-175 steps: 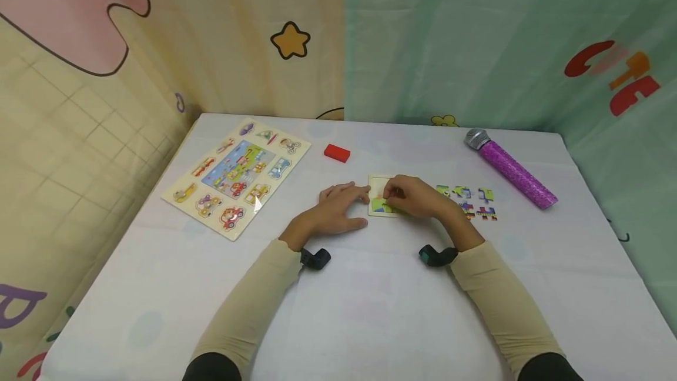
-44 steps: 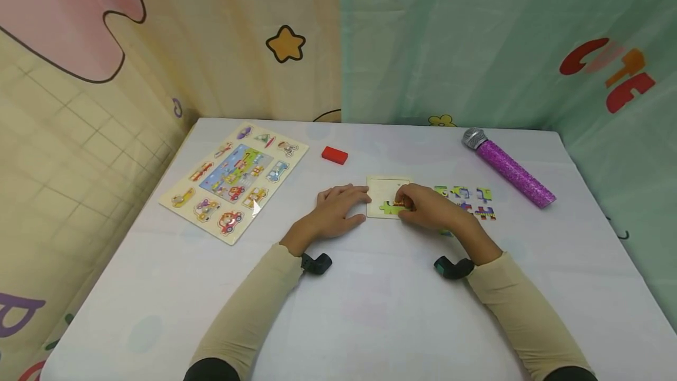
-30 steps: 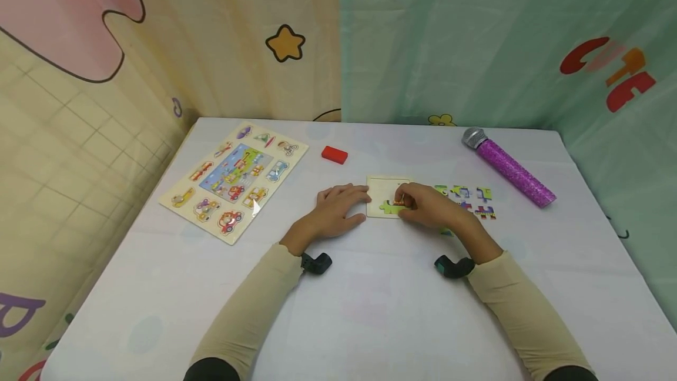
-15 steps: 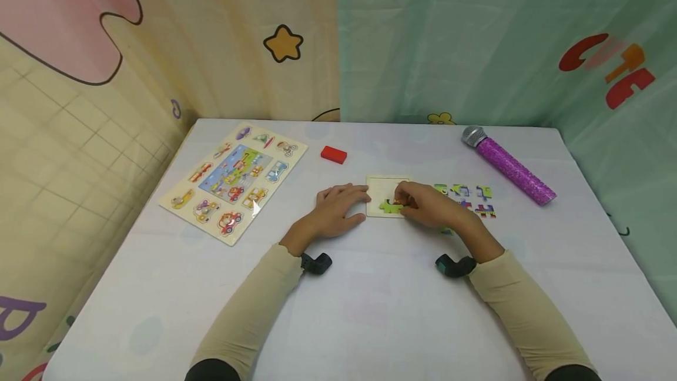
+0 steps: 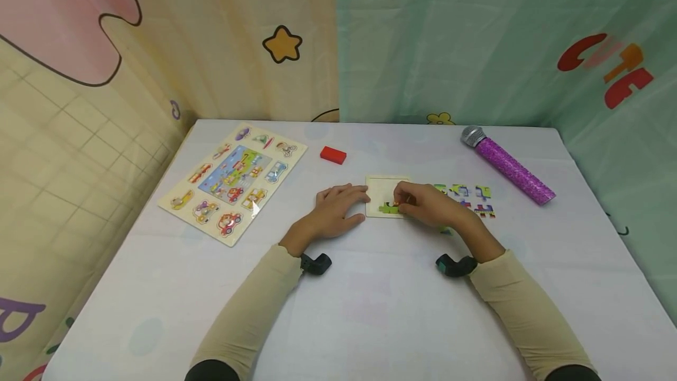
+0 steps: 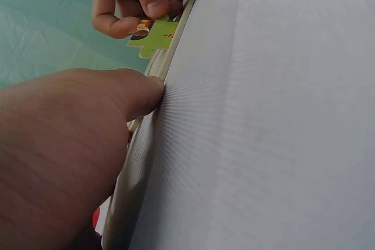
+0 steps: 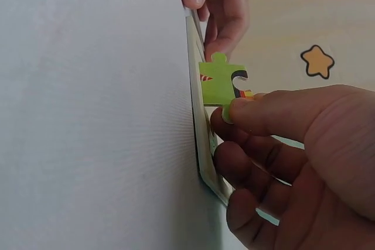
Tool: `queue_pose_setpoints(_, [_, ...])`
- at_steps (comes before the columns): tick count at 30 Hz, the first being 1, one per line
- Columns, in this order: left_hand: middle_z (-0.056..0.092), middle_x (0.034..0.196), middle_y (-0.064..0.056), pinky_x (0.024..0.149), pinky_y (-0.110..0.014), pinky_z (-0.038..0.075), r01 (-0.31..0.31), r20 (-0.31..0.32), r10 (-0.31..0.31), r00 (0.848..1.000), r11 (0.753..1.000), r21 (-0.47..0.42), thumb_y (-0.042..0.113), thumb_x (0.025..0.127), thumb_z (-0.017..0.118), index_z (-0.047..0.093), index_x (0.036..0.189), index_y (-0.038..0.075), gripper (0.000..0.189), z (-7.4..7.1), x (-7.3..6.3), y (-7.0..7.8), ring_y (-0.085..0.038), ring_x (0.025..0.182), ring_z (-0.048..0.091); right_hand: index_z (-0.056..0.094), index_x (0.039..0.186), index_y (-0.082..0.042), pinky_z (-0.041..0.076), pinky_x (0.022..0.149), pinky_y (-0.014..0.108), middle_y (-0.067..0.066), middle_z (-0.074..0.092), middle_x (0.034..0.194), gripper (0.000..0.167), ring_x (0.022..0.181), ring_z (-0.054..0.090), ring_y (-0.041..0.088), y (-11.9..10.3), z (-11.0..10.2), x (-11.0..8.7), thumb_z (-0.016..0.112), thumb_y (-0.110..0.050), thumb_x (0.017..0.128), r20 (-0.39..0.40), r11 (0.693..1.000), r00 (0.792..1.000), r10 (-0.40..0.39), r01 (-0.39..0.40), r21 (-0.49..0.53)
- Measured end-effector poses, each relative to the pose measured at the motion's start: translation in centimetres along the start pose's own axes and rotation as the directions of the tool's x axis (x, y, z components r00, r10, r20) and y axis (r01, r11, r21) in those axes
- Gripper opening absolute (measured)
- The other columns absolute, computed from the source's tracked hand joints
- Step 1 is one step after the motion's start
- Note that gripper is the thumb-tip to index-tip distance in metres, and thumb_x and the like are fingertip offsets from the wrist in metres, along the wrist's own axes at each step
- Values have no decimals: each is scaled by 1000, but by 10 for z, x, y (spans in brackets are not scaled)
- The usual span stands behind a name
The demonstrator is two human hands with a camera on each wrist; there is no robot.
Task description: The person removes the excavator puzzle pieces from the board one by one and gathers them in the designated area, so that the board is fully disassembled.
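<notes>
My right hand pinches a green jigsaw puzzle piece between thumb and fingers, over the lower part of a small cream puzzle tray. In the right wrist view this jigsaw puzzle piece stands upright, with black, red and yellow print at one side. My left hand lies with fingers spread, its fingertips at the tray's left edge. From the left wrist, the left thumb shows beside the tray's side. The right hand covers the tray's right part.
Several loose jigsaw pieces lie right of the tray, one by the right forearm. A purple glitter microphone lies back right, a red block behind the tray. A large picture puzzle board lies at left.
Since the oldest frame my right hand has moved right across the tray, and a wholly green piece shows in its fingers. In the last second that piece has tilted slightly. The left hand stays put.
</notes>
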State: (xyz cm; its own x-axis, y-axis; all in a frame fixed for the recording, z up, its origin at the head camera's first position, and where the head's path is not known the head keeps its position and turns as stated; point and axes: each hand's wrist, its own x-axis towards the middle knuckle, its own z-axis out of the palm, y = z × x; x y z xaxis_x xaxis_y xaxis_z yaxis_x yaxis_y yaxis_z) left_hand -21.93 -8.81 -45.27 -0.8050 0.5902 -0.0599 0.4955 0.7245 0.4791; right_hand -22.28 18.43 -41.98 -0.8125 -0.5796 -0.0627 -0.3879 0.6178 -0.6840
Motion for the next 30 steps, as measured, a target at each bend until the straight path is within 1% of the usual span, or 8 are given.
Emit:
queue_pose_setpoints(4, [33, 162, 10, 112, -52, 15, -1, 2, 1, 1000, 1000, -2, 37, 101, 60, 54, 142, 30, 42, 0, 0, 0, -22, 150, 19, 60, 102, -13, 50, 83, 41, 1, 66, 96, 10, 91, 60, 21, -1, -2, -1, 66, -5, 98, -6, 999, 1000, 20, -19, 36])
queue_pose_setpoints(8, [32, 162, 10, 112, -52, 14, 0, 11, 0, 1000, 1000, 1, 38, 102, 60, 54, 142, 30, 42, 0, 0, 0, -22, 150, 18, 61, 104, -13, 50, 81, 40, 0, 66, 96, 11, 90, 60, 21, -1, -5, -3, 66, -6, 98, -13, 997, 998, 57, -56, 53])
queue_pose_setpoints(13, [32, 162, 10, 112, -52, 14, -2, 8, 2, 1000, 1000, 3, 37, 102, 60, 54, 142, 29, 42, -1, -1, 1, -22, 150, 19, 62, 104, -12, 50, 80, 40, 0, 68, 95, 10, 90, 61, 21, -3, -17, -7, 66, -5, 98, -36, 999, 998, 43, -42, 34])
queue_pose_setpoints(16, [33, 162, 9, 112, -52, 14, -4, 4, 4, 1000, 1000, -2, 37, 102, 60, 54, 142, 28, 42, -1, -1, 1, -23, 150, 19, 64, 105, -12, 49, 82, 41, 1, 68, 98, 9, 92, 60, 21, -2, -29, -15, 65, -6, 99, -67, 999, 997, 43, -42, 13])
queue_pose_setpoints(19, [33, 162, 9, 112, -53, 15, -3, 2, 3, 1000, 1000, -6, 37, 101, 60, 54, 142, 28, 42, 0, -2, 1, -23, 150, 19, 66, 108, -12, 49, 81, 42, 3, 68, 100, 8, 92, 59, 22, 6, -40, -30, 64, -9, 100, -98, 997, 993, 73, -74, -3])
queue_pose_setpoints(23, [33, 162, 9, 112, -53, 15, -1, -1, 1, 1000, 1000, -5, 37, 101, 60, 53, 142, 28, 42, 0, -2, 1, -23, 150, 19, 67, 108, -12, 51, 81, 40, 5, 68, 101, 8, 93, 60, 24, 21, -51, -60, 65, -11, 100, -124, 988, 980, 152, -154, -6])
queue_pose_setpoints(27, [33, 161, 9, 112, -54, 15, -3, -4, 3, 1000, 1000, -2, 37, 101, 61, 54, 142, 28, 42, 1, -2, 0, -23, 150, 19, 68, 109, -12, 52, 81, 31, 5, 69, 106, 10, 98, 61, 24, 37, -56, -93, 66, -15, 100, -140, 971, 962, 235, -238, -4])
queue_pose_setpoints(30, [33, 161, 9, 112, -53, 15, -5, -7, 5, 1000, 1000, -4, 37, 101, 60, 54, 142, 28, 42, 1, 0, -1, -23, 150, 19, 70, 108, -11, 51, 78, 25, 4, 69, 104, 10, 96, 61, 22, 47, -55, -113, 68, -15, 99, -158, 966, 955, 253, -258, -11])
